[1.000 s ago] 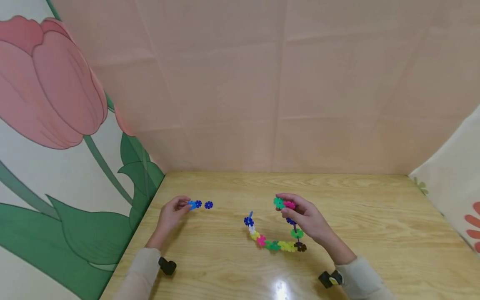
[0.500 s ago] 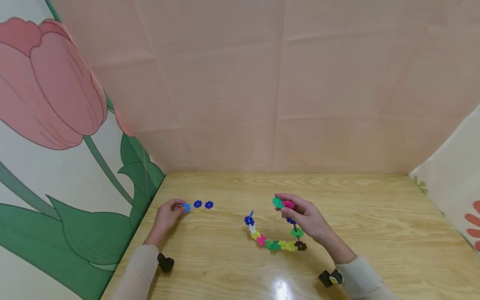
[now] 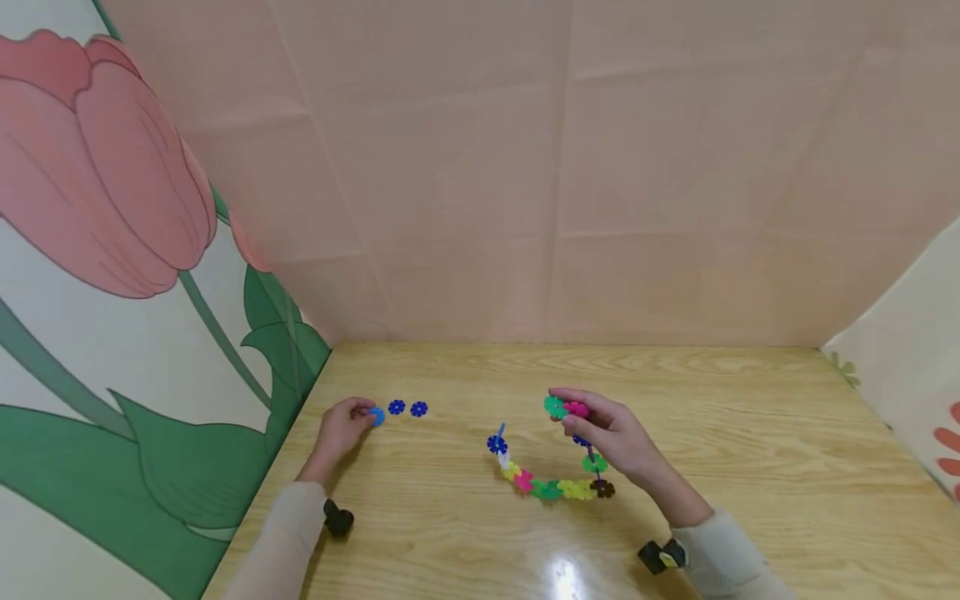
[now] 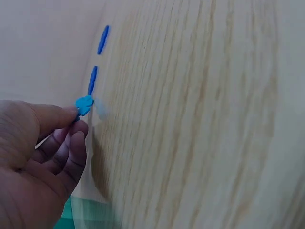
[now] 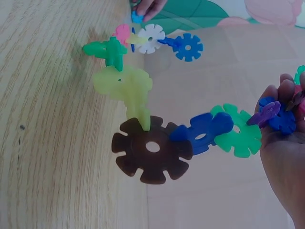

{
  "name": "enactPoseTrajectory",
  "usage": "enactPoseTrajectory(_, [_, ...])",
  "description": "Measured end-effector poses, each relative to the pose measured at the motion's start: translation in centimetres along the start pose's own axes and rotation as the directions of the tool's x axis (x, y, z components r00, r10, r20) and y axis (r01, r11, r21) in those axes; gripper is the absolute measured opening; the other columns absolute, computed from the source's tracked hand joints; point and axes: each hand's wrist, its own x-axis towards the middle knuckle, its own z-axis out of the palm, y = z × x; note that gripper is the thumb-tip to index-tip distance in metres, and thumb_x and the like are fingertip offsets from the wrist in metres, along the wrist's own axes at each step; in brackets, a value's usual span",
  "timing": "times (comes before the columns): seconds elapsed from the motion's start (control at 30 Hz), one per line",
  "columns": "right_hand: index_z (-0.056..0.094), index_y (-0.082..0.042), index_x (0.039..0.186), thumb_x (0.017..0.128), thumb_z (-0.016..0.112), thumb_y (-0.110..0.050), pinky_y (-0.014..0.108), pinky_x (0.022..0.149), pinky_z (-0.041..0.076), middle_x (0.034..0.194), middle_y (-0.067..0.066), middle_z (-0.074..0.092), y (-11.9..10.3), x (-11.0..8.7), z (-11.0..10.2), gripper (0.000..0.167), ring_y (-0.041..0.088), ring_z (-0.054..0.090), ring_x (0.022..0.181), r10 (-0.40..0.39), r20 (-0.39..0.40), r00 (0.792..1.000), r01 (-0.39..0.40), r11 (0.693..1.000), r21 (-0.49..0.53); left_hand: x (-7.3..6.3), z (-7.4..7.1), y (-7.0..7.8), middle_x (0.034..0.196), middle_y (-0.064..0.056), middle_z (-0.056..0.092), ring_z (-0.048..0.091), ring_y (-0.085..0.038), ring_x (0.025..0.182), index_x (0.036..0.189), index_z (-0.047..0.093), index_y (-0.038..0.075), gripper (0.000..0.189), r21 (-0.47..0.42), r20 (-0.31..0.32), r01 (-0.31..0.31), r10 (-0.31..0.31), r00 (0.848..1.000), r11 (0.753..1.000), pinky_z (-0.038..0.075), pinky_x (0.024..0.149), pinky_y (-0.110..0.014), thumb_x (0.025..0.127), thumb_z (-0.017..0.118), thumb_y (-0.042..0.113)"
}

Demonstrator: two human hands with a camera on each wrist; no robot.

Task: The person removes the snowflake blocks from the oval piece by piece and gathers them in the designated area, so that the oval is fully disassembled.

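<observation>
At the left of the table in the head view, my left hand (image 3: pixel 345 429) pinches a light blue notched plastic disc (image 3: pixel 377 416) between thumb and fingers. Two dark blue discs lie just to its right, a nearer one (image 3: pixel 396 407) and a farther one (image 3: pixel 418 408). My right hand (image 3: pixel 618 437) holds one end of a chain of interlocking discs, by its green disc (image 3: pixel 555 407) and pink disc (image 3: pixel 576 408). The chain loops down through a brown disc (image 5: pixel 152 174), yellow discs (image 5: pixel 107 81) and a white disc (image 5: pixel 151 43) to a dark blue disc (image 3: pixel 497 444). Fingers hide part of the held end.
The wooden table (image 3: pixel 450 533) meets a pink cloth backdrop (image 3: pixel 555 208) at its far edge. A tulip-printed panel (image 3: pixel 187 333) stands along the left side, a white printed cloth (image 3: pixel 915 350) on the right. Each wrist carries a small black camera, such as the left one (image 3: pixel 339 518).
My left hand drew the light blue disc leftward from beside the nearer dark blue disc, then shifted slightly right again. The right hand and chain have hardly moved.
</observation>
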Motion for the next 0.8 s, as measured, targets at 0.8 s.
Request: enactPoseTrajectory(0.8, [0.058, 0.0, 0.116, 0.099, 0.064, -0.005, 0.027, 0.062, 0.054, 0.093, 0.005, 0.061, 0.0, -0.3, 0.3, 0.019, 0.013, 0.065, 0.081, 0.015, -0.017, 1.0, -0.015, 1.0, 0.014, -1.9, 1.3, 6.0, 0.101, -0.01, 0.067, 0.06, -0.022, 0.086, 0.11, 0.072, 0.003, 0.017, -0.005, -0.101, -0.139, 0.138, 0.985, 0.99, 0.05, 0.071, -0.032, 0.098, 0.067, 0.015])
